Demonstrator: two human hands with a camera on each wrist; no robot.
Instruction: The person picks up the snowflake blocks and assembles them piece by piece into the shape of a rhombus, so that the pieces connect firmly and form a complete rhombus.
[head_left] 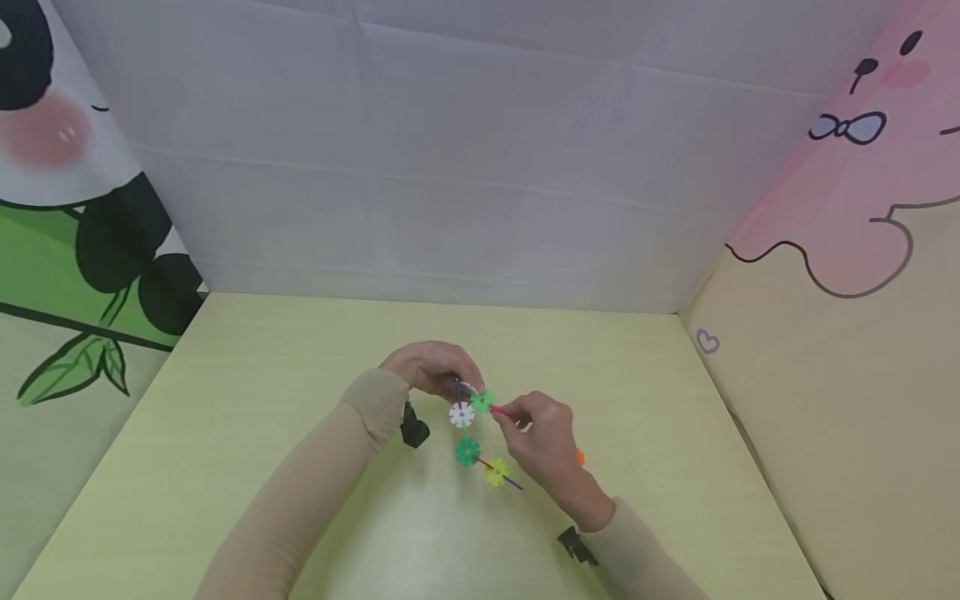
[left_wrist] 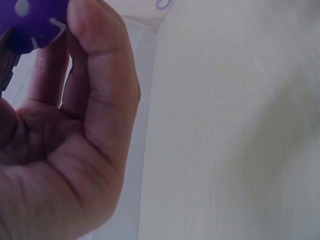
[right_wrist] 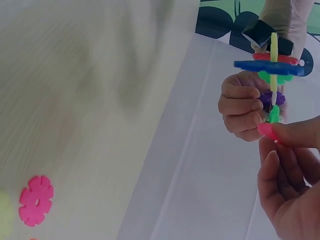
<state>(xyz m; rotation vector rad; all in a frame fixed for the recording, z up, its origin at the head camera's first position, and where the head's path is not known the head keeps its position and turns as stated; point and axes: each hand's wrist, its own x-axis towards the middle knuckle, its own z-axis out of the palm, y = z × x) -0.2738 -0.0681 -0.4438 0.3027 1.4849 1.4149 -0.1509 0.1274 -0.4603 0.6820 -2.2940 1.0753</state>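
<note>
Slotted plastic discs are joined into a bent chain, held up between both hands. In the head view a light green disc (head_left: 482, 402), a white disc (head_left: 461, 414), a darker green disc (head_left: 468, 452) and a yellow disc (head_left: 497, 472) face the camera; others show edge-on, such as the blue disc (right_wrist: 268, 67). My left hand (head_left: 435, 367) pinches a purple disc (left_wrist: 35, 22) of this chain between thumb and fingers. From the right, my right hand (head_left: 543, 433) pinches a pink disc (right_wrist: 267, 131) edge-on against the light green disc. Fingertips partly hide the pink disc.
On the pale table (head_left: 262, 400) a loose pink disc (right_wrist: 36, 201) lies near my right wrist, with a yellowish piece (right_wrist: 5, 214) beside it. An orange piece (head_left: 580, 457) peeks out behind the right hand. A black device is on each wrist. Printed cloth walls enclose the table.
</note>
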